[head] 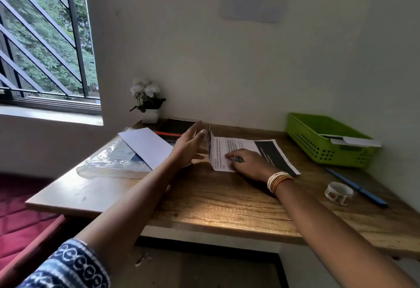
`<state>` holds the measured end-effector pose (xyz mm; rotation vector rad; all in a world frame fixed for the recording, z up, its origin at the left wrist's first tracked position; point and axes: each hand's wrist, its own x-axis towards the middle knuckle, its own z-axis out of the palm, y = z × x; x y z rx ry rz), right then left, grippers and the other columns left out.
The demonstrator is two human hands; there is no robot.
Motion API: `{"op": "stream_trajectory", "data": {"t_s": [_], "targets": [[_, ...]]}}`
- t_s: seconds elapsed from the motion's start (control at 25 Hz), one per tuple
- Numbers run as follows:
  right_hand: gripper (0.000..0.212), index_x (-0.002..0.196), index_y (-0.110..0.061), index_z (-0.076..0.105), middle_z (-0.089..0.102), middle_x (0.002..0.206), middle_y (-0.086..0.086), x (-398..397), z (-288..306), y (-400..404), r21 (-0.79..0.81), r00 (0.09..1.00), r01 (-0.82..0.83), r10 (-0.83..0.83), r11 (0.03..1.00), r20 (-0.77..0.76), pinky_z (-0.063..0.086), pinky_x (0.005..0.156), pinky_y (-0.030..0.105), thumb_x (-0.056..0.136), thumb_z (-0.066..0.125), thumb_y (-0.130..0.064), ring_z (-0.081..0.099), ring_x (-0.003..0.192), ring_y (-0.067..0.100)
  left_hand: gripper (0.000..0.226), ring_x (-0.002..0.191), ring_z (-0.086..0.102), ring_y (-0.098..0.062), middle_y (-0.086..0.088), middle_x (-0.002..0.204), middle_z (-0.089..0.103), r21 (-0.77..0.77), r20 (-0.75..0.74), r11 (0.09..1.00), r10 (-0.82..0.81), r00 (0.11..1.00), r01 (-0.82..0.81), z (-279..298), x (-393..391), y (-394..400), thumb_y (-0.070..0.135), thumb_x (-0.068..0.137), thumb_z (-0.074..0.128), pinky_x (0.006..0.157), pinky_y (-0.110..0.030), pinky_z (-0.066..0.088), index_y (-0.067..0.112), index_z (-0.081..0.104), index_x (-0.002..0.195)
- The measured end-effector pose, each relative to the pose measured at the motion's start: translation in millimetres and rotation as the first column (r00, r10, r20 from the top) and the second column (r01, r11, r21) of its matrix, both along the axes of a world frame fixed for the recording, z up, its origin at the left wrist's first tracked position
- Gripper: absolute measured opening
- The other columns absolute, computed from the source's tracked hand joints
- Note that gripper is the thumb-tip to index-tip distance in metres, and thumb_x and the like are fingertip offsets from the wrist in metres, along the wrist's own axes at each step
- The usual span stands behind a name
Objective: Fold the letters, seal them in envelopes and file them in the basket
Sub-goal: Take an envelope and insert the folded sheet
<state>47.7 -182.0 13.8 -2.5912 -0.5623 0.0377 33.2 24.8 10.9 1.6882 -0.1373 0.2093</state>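
Now my right hand (246, 162) presses the letter (241, 151) flat with curled fingers, while my open left hand (189, 143), fingers straight, lifts its left edge upright.

We see a wooden counter (204, 199) bearing a printed letter (238, 149), a white envelope (147, 144) over clear plastic wrap (109, 165), a potted flower (148, 105), a green basket (318, 142), a tape roll (339, 193), a blue pen (356, 187) and, perhaps, a dark notebook (175, 127).
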Motion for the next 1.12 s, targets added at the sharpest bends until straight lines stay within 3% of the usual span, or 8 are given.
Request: {"op": "stream_trajectory", "data": {"t_s": [0.12,0.28,0.48,0.64,0.72,0.8,0.92,1.12], "targets": [[0.036,0.125,-0.014,0.062,0.058,0.131,0.008,5,-1,5,0.201,0.995,0.099,-0.094,0.975,-0.036,0.044,0.083,0.028,0.101,0.04,-0.03,0.057,0.113,0.024,0.049,0.109,0.06,-0.025,-0.012,0.132,0.055,0.144,0.031,0.979,-0.154,0.988,0.148,-3,-6,-14,0.037,0.1,0.036,0.085,-0.037,0.051,0.024,0.027,0.147],[0.032,0.112,-0.013,0.064,0.064,0.116,0.012,12,-7,2,0.467,0.97,0.234,-0.238,0.852,-0.053,0.051,0.093,0.047,0.1,0.043,-0.033,0.06,0.103,0.026,0.049,0.118,0.055,-0.015,-0.003,0.133,0.058,0.541,0.042,0.827,-0.206,0.978,0.151,-5,-14,-23,0.045,0.099,0.033,0.096,-0.032,0.047,0.028,0.035,0.144],[0.043,0.129,-0.009,0.055,0.058,0.129,0.012,15,-10,5,0.466,0.971,0.235,-0.231,0.853,-0.067,0.05,0.1,0.039,0.087,0.066,-0.008,0.056,0.117,0.025,0.041,0.124,0.051,-0.017,0.0,0.138,0.053,0.668,0.057,0.737,-0.189,0.98,0.103,-2,-12,-28,0.037,0.099,0.041,0.095,-0.028,0.044,0.025,0.048,0.137],[0.039,0.126,-0.012,0.057,0.049,0.137,0.014,15,-5,1,0.646,0.92,0.386,-0.223,0.658,-0.323,0.055,0.089,0.049,0.088,0.06,-0.001,0.052,0.121,0.033,0.046,0.126,0.048,-0.022,-0.007,0.143,0.045,0.604,0.062,0.794,0.028,0.998,-0.06,-3,6,-42,0.028,0.092,0.056,0.102,-0.039,0.045,0.025,0.045,0.137],[0.04,0.128,-0.012,0.056,0.049,0.134,0.015,10,-1,1,0.682,0.896,0.424,-0.163,0.596,-0.414,0.057,0.084,0.051,0.09,0.055,0.001,0.054,0.117,0.035,0.051,0.124,0.048,-0.025,-0.008,0.142,0.045,0.427,-0.017,0.9,0.106,0.994,-0.089,-1,18,-53,0.023,0.089,0.061,0.101,-0.043,0.047,0.021,0.044,0.137],[0.038,0.128,-0.011,0.057,0.052,0.132,0.013,6,0,1,0.616,0.921,0.382,-0.228,0.689,-0.316,0.059,0.08,0.046,0.092,0.054,-0.001,0.058,0.112,0.034,0.054,0.121,0.05,-0.026,-0.009,0.141,0.046,0.273,-0.08,0.952,0.17,0.982,-0.142,-1,26,-61,0.016,0.086,0.066,0.099,-0.043,0.048,0.019,0.045,0.136],[0.028,0.116,-0.01,0.068,0.065,0.121,0.01,4,-1,4,0.386,0.946,0.294,-0.324,0.874,0.012,0.057,0.087,0.04,0.09,0.058,-0.009,0.063,0.105,0.026,0.065,0.118,0.052,-0.027,-0.011,0.138,0.048,0.268,-0.096,0.941,0.24,0.966,-0.207,-8,28,-64,0.011,0.082,0.068,0.097,-0.042,0.049,0.017,0.04,0.14],[0.029,0.112,-0.01,0.069,0.066,0.118,0.01,2,1,8,0.219,0.967,0.249,-0.254,0.943,-0.008,0.051,0.093,0.039,0.096,0.05,-0.023,0.061,0.105,0.023,0.065,0.122,0.051,-0.029,-0.013,0.146,0.041,-0.014,-0.18,0.98,0.194,0.964,-0.2,-3,23,-61,0.014,0.09,0.059,0.096,-0.044,0.05,0.017,0.028,0.147]]}}
